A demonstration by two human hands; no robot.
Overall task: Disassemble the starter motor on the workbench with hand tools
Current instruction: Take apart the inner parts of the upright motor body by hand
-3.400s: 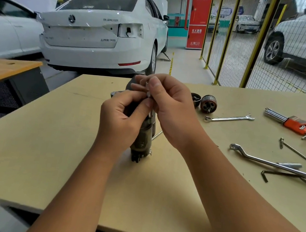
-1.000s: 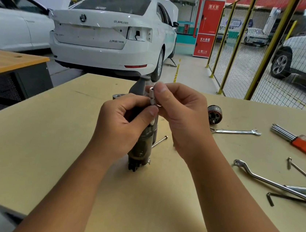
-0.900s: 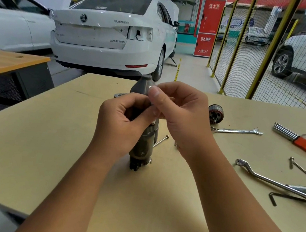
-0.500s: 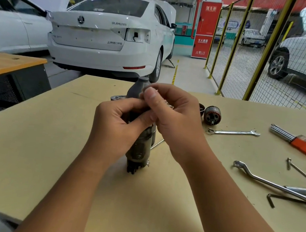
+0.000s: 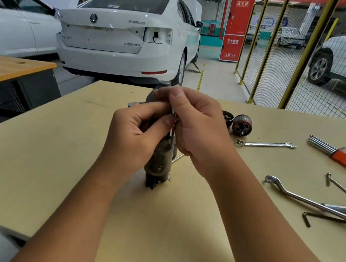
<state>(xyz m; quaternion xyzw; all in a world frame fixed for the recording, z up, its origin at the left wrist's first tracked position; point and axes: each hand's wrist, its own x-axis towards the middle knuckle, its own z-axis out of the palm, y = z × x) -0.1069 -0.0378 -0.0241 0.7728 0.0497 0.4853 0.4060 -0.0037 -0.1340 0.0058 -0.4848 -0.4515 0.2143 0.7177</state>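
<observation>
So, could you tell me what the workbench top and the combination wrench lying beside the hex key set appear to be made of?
Workbench top: looks like pale plywood or fibreboard, matte, with a light edge band; the exact board is unclear. Combination wrench: bright polished metal, probably chromed steel, judging by its mirror-like glints.

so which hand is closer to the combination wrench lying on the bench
Right. The right hand is beside the starter motor, just left of the combination wrench with bare bench between them. The left hand is further away, on the motor's other side.
</observation>
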